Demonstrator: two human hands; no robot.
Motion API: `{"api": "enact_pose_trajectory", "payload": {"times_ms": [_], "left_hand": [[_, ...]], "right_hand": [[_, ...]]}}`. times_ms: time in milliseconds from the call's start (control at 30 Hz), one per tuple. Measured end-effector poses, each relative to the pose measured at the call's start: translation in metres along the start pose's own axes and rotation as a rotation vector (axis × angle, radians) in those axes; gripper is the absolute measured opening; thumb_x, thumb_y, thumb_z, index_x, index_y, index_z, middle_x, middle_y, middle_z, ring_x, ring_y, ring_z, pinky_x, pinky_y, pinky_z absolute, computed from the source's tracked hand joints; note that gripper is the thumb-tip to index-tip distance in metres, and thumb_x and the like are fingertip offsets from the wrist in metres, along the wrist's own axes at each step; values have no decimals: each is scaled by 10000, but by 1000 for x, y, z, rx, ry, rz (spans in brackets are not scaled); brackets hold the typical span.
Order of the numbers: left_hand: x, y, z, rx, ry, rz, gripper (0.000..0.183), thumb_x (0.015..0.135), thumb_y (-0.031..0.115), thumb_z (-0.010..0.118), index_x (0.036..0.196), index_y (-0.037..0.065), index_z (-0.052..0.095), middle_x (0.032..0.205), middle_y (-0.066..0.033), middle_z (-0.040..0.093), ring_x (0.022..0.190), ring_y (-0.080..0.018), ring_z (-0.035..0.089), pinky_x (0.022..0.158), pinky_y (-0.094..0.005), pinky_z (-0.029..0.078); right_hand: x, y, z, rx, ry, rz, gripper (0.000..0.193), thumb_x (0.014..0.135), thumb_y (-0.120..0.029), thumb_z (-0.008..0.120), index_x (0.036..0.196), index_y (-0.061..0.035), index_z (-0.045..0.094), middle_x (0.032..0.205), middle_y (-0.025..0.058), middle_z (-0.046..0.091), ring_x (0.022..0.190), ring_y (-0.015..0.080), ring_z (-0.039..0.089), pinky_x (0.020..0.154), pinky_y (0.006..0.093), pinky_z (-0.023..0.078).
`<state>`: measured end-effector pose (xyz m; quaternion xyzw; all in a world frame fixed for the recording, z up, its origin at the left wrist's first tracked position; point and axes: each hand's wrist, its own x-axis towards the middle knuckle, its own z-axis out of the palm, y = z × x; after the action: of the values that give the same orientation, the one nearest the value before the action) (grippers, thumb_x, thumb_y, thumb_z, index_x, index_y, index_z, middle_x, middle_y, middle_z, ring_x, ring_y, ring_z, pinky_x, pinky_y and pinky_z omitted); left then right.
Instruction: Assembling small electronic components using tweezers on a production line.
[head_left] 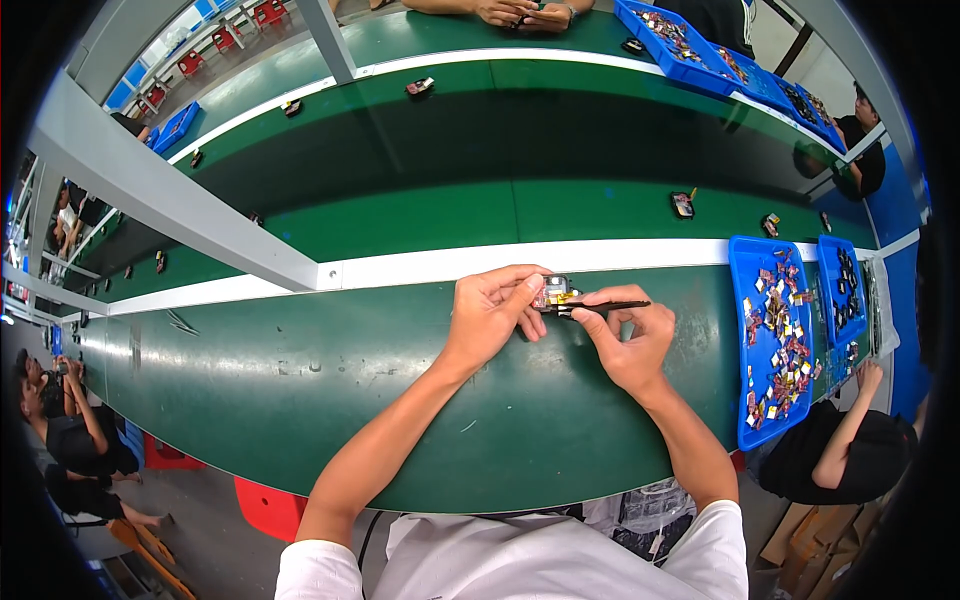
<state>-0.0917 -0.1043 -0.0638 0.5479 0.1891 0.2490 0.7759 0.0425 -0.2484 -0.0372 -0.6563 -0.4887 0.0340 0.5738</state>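
Note:
My left hand point(495, 312) is closed around a small black-framed electronic part point(552, 291) with a red and yellow inside, held just above the green bench. Between the thumb and fingers of my right hand point(632, 340) is a pair of black tweezers point(608, 305), lying nearly level. The tips of the tweezers reach to the part's lower right side, where a yellow piece shows. Whether they grip that piece is too small to tell. Both hands are close together in front of me, by the white rail.
A blue tray point(742, 340) of small red and yellow parts stands at the right; another blue tray point(828, 245) holds black pieces. Beyond the white rail point(430, 263), a green conveyor belt point(590, 210) carries scattered units. Metal posts rise at left. Co-workers sit around the benches.

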Motion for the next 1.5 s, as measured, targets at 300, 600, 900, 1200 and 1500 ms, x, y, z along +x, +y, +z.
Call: {"api": "enact_pose_trajectory", "payload": {"times_ms": [300, 600, 900, 1200, 1500], "left_hand": [[-1, 1, 3, 19, 10, -5, 242, 1007, 104, 607, 1136, -84, 686, 792, -125, 696, 582, -156, 668, 507, -266, 550], [-1, 1, 0, 54, 17, -38, 242, 989, 101, 633, 1137, -84, 684, 784, -118, 704, 589, -142, 664, 515, -260, 547], [-1, 3, 11, 118, 67, -34, 204, 937, 51, 691, 1091, -83, 689, 722, -90, 697, 559, -106, 639, 505, -250, 533], [6, 7, 6, 219, 154, 6, 194, 930, 23, 688, 1084, -93, 667, 753, -113, 682, 564, -141, 657, 488, -259, 541], [82, 49, -82, 676, 509, 125, 239, 901, 76, 686, 1043, -116, 682, 746, -126, 685, 511, -153, 663, 460, -269, 540]], "right_hand": [[0, 2, -1, -48, -29, -78, 115, 771, -2, 824, 806, 1, 715, 873, 61, 766, 408, 44, 454, 436, 219, 339], [2, -3, 4, -131, -24, -299, 147, 732, 7, 819, 837, -64, 745, 771, 39, 762, 377, 81, 443, 431, 240, 336], [-4, -1, 7, -222, -21, -464, 216, 677, 61, 801, 832, -71, 730, 827, 39, 768, 496, 125, 604, 444, 257, 359], [2, 1, 8, -150, 35, -404, 163, 702, 39, 811, 816, -40, 726, 842, 39, 766, 459, 140, 548, 457, 263, 374], [20, 35, -15, 295, 397, 180, 161, 867, 24, 749, 1006, 14, 670, 883, 20, 713, 554, -9, 441, 506, 179, 341]]}}
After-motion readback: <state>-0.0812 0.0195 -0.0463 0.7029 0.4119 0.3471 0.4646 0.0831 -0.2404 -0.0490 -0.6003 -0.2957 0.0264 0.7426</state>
